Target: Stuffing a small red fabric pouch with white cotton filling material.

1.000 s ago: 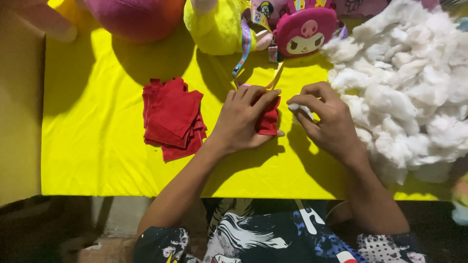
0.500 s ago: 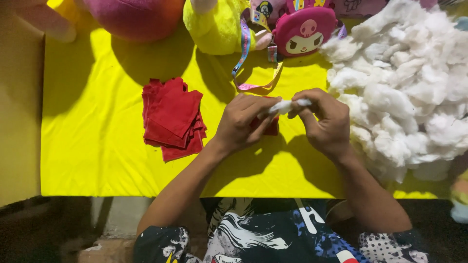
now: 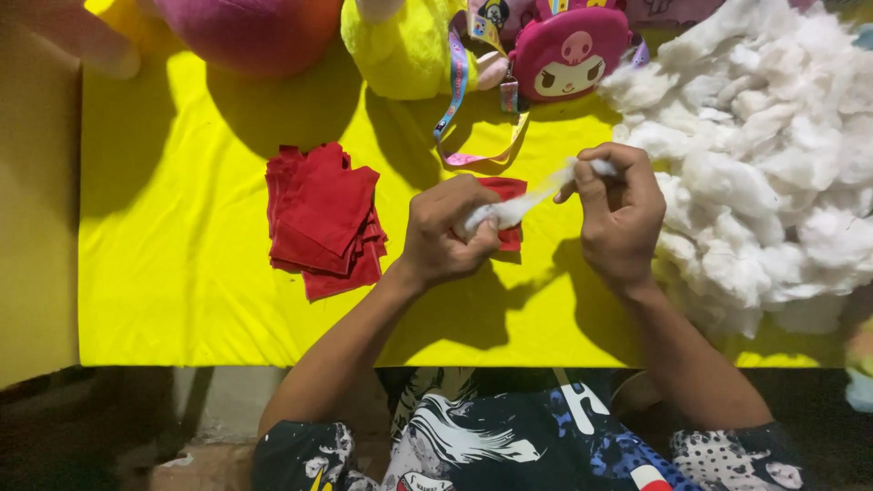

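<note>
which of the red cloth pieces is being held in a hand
The single red piece in the left hand, with a white stuffing strand over it; the stack of red pieces lies untouched farther left.

One head-worn camera looked steeply down from close above the yellow table (image 3: 182, 300), facing its far edge; no second view shared the scene.

The work surface is a table covered with a bright yellow cloth (image 3: 182, 300) that reaches its near edge. A stack of red fabric pieces (image 3: 323, 223) lies left of centre, and a large heap of white stuffing fibre (image 3: 773, 182) occupies the right side. Along the far edge rest a pink-and-orange plush toy (image 3: 250, 32), a yellow plush toy (image 3: 400, 50) and a pink character pouch (image 3: 568, 59) with a patterned lanyard (image 3: 455, 100) trailing onto the cloth.
</note>
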